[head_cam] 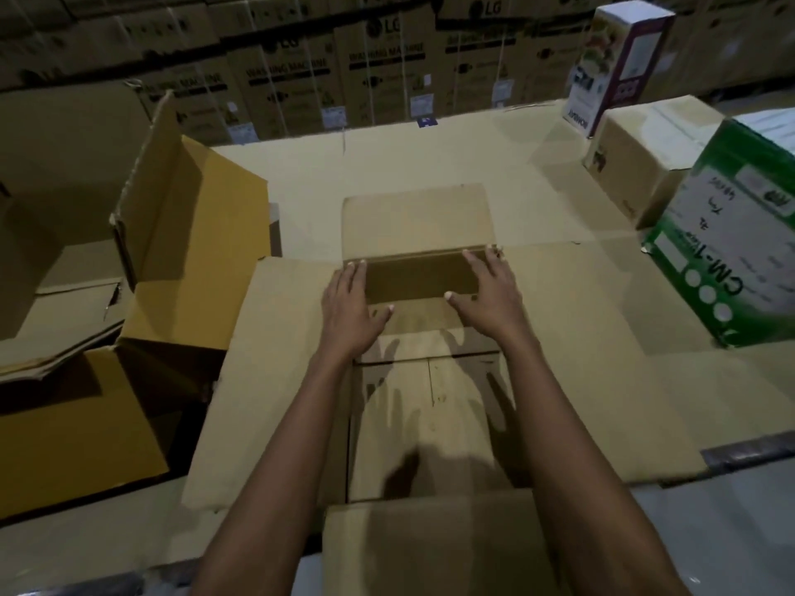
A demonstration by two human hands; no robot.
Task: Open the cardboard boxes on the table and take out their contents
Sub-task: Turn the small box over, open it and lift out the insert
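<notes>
Your left hand (350, 307) and right hand (486, 294) reach, flat and empty, into one open brown cardboard box (279, 359). Three other boxes (645, 157) line the table's (740, 535) right edge.

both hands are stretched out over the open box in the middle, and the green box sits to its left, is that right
No: the head view shows the green box to the right of the open box, not its left. The rest holds: the left hand and right hand are both stretched out over that box in the middle.
</notes>
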